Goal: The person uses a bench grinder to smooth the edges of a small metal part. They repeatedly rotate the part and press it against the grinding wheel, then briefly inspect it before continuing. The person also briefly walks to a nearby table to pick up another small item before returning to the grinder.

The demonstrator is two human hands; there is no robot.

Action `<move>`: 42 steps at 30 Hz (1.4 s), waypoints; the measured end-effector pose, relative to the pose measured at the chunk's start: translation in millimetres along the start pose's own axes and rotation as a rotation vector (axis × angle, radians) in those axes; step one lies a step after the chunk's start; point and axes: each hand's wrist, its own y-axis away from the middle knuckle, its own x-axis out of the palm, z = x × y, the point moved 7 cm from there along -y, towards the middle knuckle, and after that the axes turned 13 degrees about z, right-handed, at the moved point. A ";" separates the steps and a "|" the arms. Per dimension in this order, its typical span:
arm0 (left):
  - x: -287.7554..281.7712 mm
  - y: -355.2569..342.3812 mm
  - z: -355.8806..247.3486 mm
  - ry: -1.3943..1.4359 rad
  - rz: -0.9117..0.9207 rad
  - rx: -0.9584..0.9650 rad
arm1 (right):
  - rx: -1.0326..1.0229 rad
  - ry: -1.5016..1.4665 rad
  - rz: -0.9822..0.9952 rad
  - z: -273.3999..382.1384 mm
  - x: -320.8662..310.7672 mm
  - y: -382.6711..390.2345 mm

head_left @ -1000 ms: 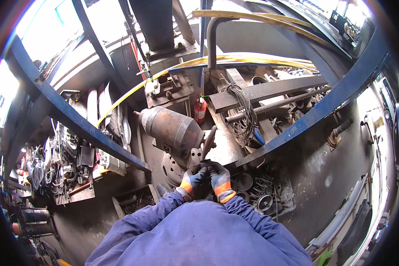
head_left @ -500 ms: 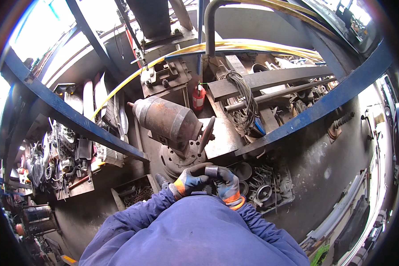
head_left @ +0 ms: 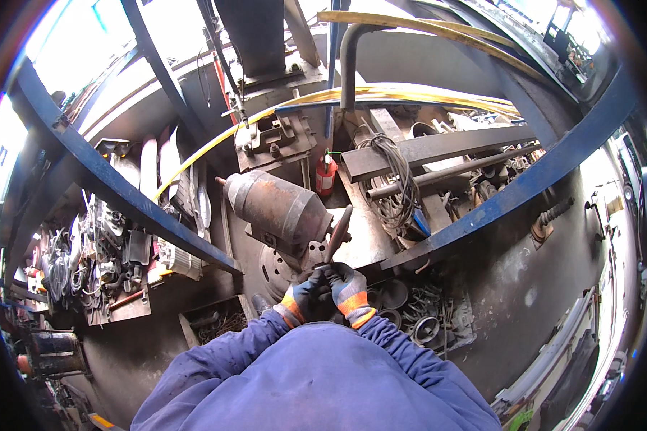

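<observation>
Both of my hands wear dark gloves with grey and orange cuffs and meet close in front of my body. My left hand (head_left: 305,296) has its fingers curled in against my right hand (head_left: 346,285), which is closed too. Whatever lies between them is covered by the gloves. Just beyond my fingers rises a rusty, tapered lever (head_left: 338,234). It stands beside a round metal base plate with holes (head_left: 272,270). A rusty motor-like cylinder (head_left: 277,209) lies tilted above that plate.
Metal scrap and rings (head_left: 425,329) lie to the right, and a box of chain-like metal (head_left: 223,321) to the left. Blue frame beams (head_left: 133,205) slant in from both sides. A red fire extinguisher (head_left: 326,176), coiled cable (head_left: 395,169) and a yellow hose (head_left: 216,147) are farther off.
My hands have come closer together and turned inward. The short grey metal cylinder seen at my right fingers is now out of sight. The surroundings sit slightly lower in view.
</observation>
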 end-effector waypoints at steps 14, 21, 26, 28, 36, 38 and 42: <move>-10.7 -13.4 1.0 0.020 0.389 0.043 | -0.191 0.201 0.016 1.3 -6.6 -1.0; -3.4 -7.3 -5.8 -0.225 0.345 0.130 | -0.170 0.148 0.045 -4.8 -6.4 -0.8; 5.4 -6.7 -10.0 -0.375 0.147 0.167 | -0.110 -0.063 0.050 3.6 -9.4 7.7; 1.1 -10.0 -8.8 -0.419 0.117 0.177 | -0.142 -0.145 0.024 6.5 -11.5 11.1; 28.0 -10.0 1.9 -0.494 0.154 0.167 | -0.275 0.057 0.015 50.0 -27.2 39.1; 19.1 -11.3 2.3 -0.519 0.204 0.178 | -0.259 0.108 0.040 54.6 -26.2 39.9; 17.6 -9.8 2.3 -0.393 0.319 0.135 | -0.376 0.279 0.062 50.1 -23.8 31.1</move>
